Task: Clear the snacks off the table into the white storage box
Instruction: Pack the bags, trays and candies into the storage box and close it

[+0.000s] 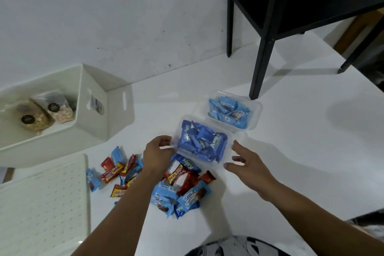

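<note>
Left hand [159,151] pinches near clear tub [202,144]; right hand [247,164] spread, beside it. Next: lift into white storage box [104,110].

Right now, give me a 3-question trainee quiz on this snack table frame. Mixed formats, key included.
1. True or false: the white storage box already holds bagged snacks.
2. Which hand has a grip on the near clear container of dark blue packets? A) left B) right C) neither
3. Fill in: the loose wrapped snacks lie on the ____.

Key: 1 true. 2 A, left hand at its edge; right hand open beside it. 3 table.
</note>
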